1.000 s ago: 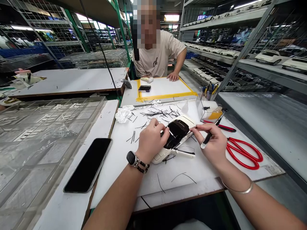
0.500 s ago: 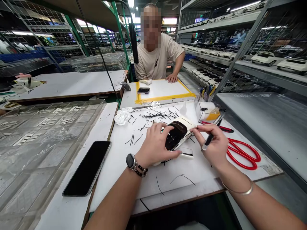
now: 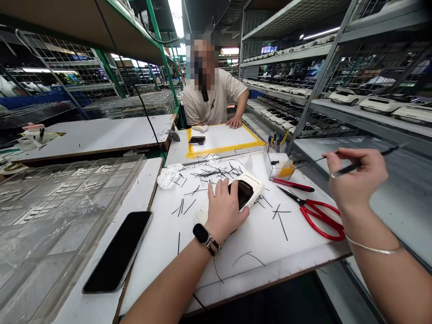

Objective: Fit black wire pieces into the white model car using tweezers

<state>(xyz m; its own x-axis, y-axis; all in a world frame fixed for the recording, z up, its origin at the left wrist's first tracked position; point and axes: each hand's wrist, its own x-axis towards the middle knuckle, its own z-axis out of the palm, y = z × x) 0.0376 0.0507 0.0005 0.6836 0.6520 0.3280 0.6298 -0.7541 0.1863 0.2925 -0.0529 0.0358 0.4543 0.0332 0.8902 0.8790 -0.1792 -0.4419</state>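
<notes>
A white model car [image 3: 251, 181] with a dark roof and windows lies on the white work board [image 3: 270, 247]. My left hand [image 3: 224, 204] is wrapped over its near part, fingers on top and thumb along the side, hiding much of it. To the right, raised above the board's edge, my right hand [image 3: 359, 173] pinches a thin black strip [image 3: 315, 160] between thumb and forefinger. That hand also grips a slim black pen-like tool [image 3: 351, 168], whose narrow tip points away to the right; its exact kind I cannot make out. Many loose black strips [image 3: 219, 172] lie beyond the car.
Red-handled scissors [image 3: 320, 218] and a red cutter [image 3: 293, 185] lie at the right. A clear box [image 3: 278, 166] stands behind them. At left are a phone [image 3: 118, 252] and crumpled white paper [image 3: 169, 175]. A co-worker [image 3: 216, 99] leans on the table opposite.
My right hand has moved away from the car, up and to the right, with the strip and tool. My left hand has closed in over the car. The open white side piece is out of sight.
</notes>
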